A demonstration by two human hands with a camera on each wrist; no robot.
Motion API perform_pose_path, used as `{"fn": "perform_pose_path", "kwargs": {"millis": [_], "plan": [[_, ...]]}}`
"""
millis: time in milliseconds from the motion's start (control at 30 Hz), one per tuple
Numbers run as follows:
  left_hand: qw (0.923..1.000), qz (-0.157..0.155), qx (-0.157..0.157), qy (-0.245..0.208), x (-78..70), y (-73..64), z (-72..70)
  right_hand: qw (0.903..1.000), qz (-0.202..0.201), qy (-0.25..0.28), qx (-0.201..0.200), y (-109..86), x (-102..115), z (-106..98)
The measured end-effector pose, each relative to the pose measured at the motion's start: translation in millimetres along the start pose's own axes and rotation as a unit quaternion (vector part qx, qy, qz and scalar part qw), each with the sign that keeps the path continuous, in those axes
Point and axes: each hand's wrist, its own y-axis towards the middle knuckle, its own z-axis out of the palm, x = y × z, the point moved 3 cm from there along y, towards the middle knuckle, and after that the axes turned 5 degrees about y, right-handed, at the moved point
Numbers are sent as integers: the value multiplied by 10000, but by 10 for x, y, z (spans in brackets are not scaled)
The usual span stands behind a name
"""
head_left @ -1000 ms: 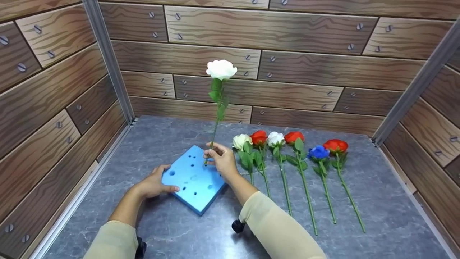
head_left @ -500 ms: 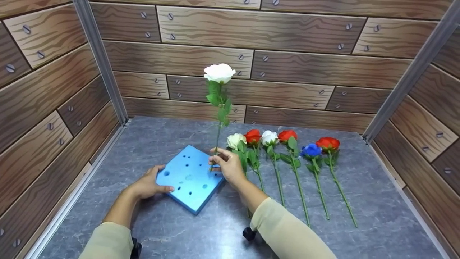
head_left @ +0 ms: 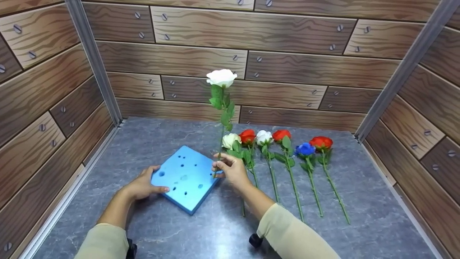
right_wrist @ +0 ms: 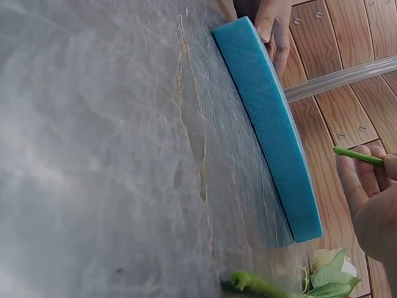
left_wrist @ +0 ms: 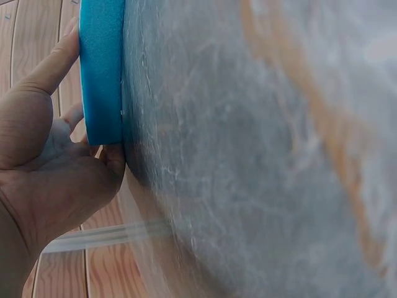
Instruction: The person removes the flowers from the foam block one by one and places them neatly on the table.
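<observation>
A blue foam block (head_left: 192, 185) with several holes in its top lies on the grey table, one corner toward the person. My left hand (head_left: 143, 184) grips its left corner, thumb over the top face; the left wrist view shows the fingers around the edge of the block (left_wrist: 102, 74). A white rose (head_left: 221, 78) stands nearly upright, its stem pinched near the bottom by my right hand (head_left: 231, 169). The stem's end is over the block's right corner, beside a hole. In the right wrist view the cut stem end (right_wrist: 356, 155) pokes out past the fingers.
To the right lie several roses in a row: a cream rose (head_left: 231, 141), a red rose (head_left: 247, 137), a white rose (head_left: 264, 137), another red rose (head_left: 281, 135), a blue rose (head_left: 305, 149) and a further red rose (head_left: 321, 142). Wood-patterned walls (head_left: 201, 61) enclose the table.
My right hand has carried the white rose across the block toward its right corner and slightly lower. The left hand keeps its grip on the block. The head view has turned a little right.
</observation>
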Motion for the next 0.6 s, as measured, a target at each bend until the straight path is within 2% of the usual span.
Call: {"fn": "perform_pose_path", "kwargs": {"millis": [200,600], "plan": [[10000,32,41,52,0,0,-8,9996,223,144,42,-100,-6,-71],[9999,56,67,107,-9,-15,-4,9995,185,240,27,-242,24,-192]]}}
